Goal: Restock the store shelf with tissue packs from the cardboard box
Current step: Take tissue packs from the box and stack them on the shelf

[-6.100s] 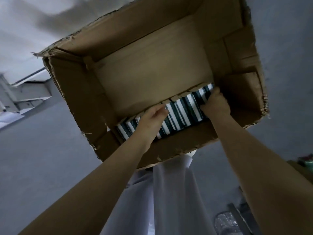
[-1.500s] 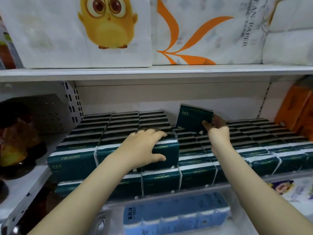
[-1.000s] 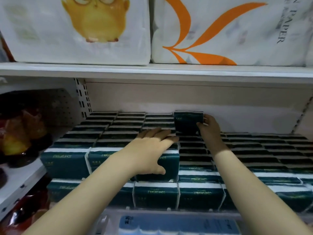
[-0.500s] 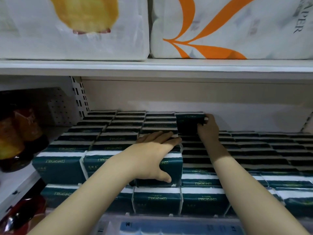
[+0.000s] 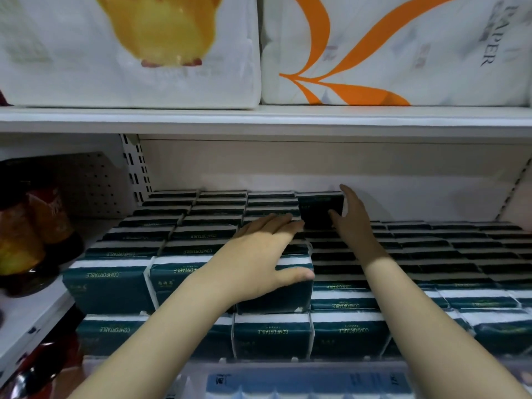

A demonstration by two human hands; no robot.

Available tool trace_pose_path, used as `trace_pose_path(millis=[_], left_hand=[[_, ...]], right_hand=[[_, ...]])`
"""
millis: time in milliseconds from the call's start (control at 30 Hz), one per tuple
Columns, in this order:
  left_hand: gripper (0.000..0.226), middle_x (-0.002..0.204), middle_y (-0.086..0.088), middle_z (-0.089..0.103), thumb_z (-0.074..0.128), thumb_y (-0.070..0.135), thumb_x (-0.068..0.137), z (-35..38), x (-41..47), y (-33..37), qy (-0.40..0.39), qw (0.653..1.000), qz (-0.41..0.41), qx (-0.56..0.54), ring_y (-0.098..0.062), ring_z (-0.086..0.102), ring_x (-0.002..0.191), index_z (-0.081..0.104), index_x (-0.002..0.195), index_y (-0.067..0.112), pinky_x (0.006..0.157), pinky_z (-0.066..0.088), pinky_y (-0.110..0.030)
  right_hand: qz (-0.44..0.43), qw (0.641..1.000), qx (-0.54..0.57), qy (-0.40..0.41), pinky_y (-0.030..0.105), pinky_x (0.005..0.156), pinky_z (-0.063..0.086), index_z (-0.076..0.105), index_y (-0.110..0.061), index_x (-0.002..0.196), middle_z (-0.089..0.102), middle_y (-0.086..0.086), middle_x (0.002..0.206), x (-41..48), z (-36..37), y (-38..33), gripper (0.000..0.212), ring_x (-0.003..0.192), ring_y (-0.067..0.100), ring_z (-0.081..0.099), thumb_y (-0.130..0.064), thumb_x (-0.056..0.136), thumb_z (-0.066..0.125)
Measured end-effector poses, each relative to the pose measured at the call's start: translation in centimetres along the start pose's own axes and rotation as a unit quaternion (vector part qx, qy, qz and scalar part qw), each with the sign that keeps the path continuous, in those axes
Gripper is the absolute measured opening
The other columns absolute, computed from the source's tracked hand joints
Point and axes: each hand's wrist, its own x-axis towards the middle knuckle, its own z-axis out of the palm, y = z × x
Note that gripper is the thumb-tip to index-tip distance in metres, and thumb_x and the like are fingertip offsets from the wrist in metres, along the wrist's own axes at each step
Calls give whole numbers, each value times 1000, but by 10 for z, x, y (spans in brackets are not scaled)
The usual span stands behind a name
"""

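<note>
Dark green tissue packs point(image 5: 198, 240) with white stripes fill the middle shelf point(image 5: 259, 122) in rows, two layers high on the left. One pack point(image 5: 319, 208) stands upright at the back of the top layer. My right hand point(image 5: 351, 217) is beside it with fingers straight, its thumb against the pack's front. My left hand point(image 5: 259, 260) lies flat on the top of the front stack, thumb down over the front pack's face point(image 5: 276, 295). The cardboard box is out of view.
Large white paper bundles sit on the upper shelf, one with a yellow chick point(image 5: 129, 47), one with orange swirls point(image 5: 388, 50). Dark and orange bottles point(image 5: 26, 220) stand at the left. Blue packs point(image 5: 302, 384) lie below. The right rows point(image 5: 460, 254) are one layer lower.
My right hand has let go of the upright pack at the back and spread its fingers beside it. My left hand has stayed on the front stack.
</note>
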Motion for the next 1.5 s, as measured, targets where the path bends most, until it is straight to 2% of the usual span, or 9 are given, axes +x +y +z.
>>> trace_pose_path(millis=[100,233,300,433,567,667,900,1200,1500], left_hand=[[74,161,14,9,40,67,90,-4,-4,-1,43,998,1,-35,-11,10,148,12,153,39,119,20,-34],[59,147,5,44,43,57,95,-8,-10,1,94,988,-3,-122,-13,42,130,38,146,28,102,38,-28],[53,140,4,51,46,50,97,-7,-14,3,125,976,4,-177,-12,46,122,42,143,26,95,36,-21],[51,149,12,40,50,39,98,-2,-26,9,163,942,47,-291,4,33,130,37,147,31,101,23,-13],[47,149,16,40,52,30,99,5,-40,24,169,904,78,-385,3,33,135,41,144,33,112,28,-19],[48,147,21,40,52,31,98,12,-52,43,157,892,99,-412,7,33,134,40,144,35,109,27,-15],[50,148,20,42,55,30,97,49,-68,107,153,882,78,-439,4,36,135,40,145,36,115,32,-28],[45,146,22,43,54,33,98,125,-120,205,116,858,-58,-497,2,40,134,43,140,41,109,35,-21],[40,139,14,52,56,18,97,228,-187,213,54,813,-210,-541,6,46,126,52,135,28,109,37,-21]], right_hand=[[13,990,124,61,35,112,36,42,-28,140,40,-5,144,-25,-10,-28,44,134,12,35,-18,99,54],[1,972,202,121,0,72,43,58,-23,122,56,-10,123,-69,-20,-78,26,120,13,52,-13,98,54],[-7,965,229,128,6,78,47,63,-25,115,62,-16,113,-95,-22,-95,21,112,8,58,-15,98,55],[-10,958,244,151,28,98,49,66,-26,110,69,-15,105,-143,-27,-113,19,105,1,63,-18,99,53],[-13,951,263,162,36,105,46,65,-26,112,69,-9,116,-181,-36,-118,23,114,4,61,-16,102,47],[-12,950,267,163,38,106,45,63,-22,117,69,-6,118,-205,-47,-112,24,116,7,61,-16,102,45],[-19,957,253,138,37,106,46,61,-23,121,68,-6,119,-252,-94,-75,24,116,6,60,-18,100,51],[90,953,289,11,27,104,43,59,-35,119,66,-17,119,-332,-148,18,25,118,-2,57,-21,102,48],[215,940,255,-75,32,107,42,62,-29,114,66,-11,120,-416,-114,97,24,118,3,58,-16,102,46]])
